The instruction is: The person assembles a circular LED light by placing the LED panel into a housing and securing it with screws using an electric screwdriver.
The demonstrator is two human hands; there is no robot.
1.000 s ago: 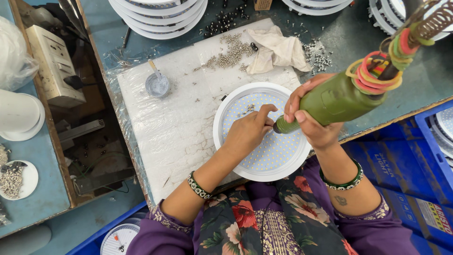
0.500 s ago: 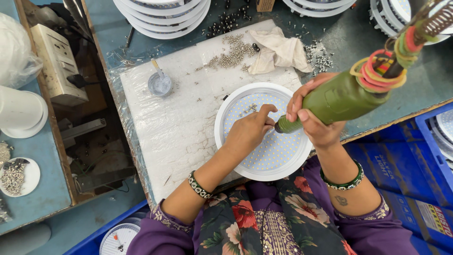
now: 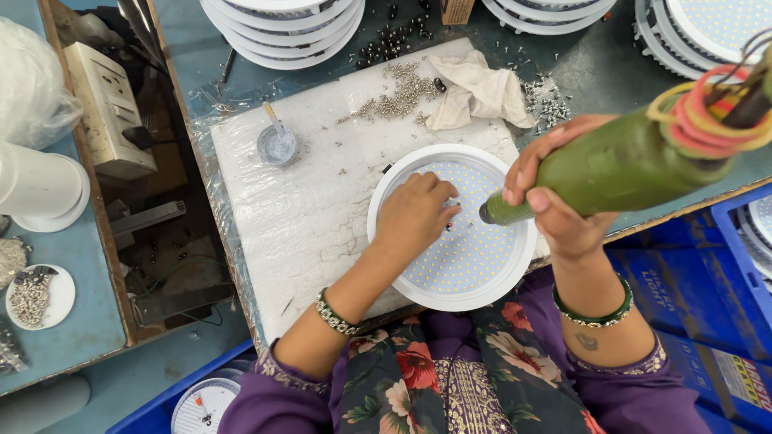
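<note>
A round white lamp panel [image 3: 474, 265] dotted with small yellow diodes lies on a white foam pad [image 3: 314, 217]. My left hand [image 3: 414, 213] rests on the panel's upper middle, fingers pinched together at a small part beside the driver's tip. My right hand [image 3: 555, 201] grips a green electric screwdriver [image 3: 619, 165], tilted, its tip pointing down at the panel next to my left fingertips. Coloured rubber bands and wires wrap the driver's rear end.
A pile of loose screws [image 3: 398, 96] and a crumpled cloth [image 3: 478, 92] lie at the pad's far edge. A small grey cup [image 3: 277, 145] stands at the left. Stacked white lamp housings [image 3: 281, 24] line the back. Blue crates [image 3: 708, 321] sit right.
Almost nothing has moved. Both hands stay on the panel, with the driver tip held at the same spot beside my left fingertips.
</note>
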